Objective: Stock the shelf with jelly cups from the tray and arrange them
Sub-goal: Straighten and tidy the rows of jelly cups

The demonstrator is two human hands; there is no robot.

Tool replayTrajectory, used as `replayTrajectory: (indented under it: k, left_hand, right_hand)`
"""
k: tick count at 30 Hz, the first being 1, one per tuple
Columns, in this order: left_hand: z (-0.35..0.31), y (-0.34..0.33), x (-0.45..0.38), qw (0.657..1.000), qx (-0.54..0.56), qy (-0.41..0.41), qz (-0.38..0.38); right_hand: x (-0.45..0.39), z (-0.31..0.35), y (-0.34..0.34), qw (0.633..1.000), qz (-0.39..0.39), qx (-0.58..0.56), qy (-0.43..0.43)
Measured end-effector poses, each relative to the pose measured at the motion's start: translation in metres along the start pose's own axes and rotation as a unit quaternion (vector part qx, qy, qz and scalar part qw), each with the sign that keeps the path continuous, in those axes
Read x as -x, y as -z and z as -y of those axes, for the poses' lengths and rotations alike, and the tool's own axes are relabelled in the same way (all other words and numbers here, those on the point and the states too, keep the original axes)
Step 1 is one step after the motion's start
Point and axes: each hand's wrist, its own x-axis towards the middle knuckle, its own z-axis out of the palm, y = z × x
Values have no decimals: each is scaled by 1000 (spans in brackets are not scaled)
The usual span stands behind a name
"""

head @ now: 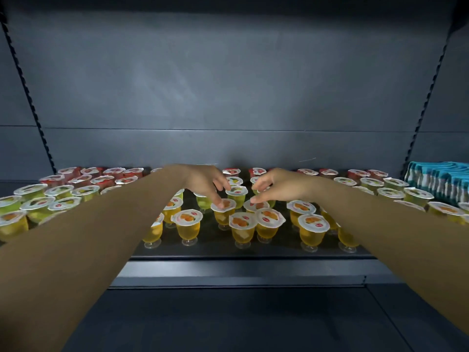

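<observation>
Nearest, below both forearms, the dark metal shelf shows a bare front lip ahead of the first row of jelly cups. Those orange jelly cups are clear footed plastic with crinkled white foil lids, loosely spaced with gaps between stems. The left hand rests curled fingertips on the lid of one orange cup; the right hand touches a neighbouring lid, neither clearly gripping. Beyond the fingers stand green cups, then red cups. Far right of the right hand, teal striped packets.
</observation>
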Motion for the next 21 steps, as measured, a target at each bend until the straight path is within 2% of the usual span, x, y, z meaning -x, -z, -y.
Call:
replayTrajectory:
  k: [11, 21]
  left_hand:
    - [20, -10, -18, 997, 53, -58, 27]
    - [21, -14, -24, 997, 56, -51, 18]
  right_hand:
    - [-31, -4, -14, 1000, 16, 18, -4]
    - [-32, -8, -20, 1000, -5, -9, -12]
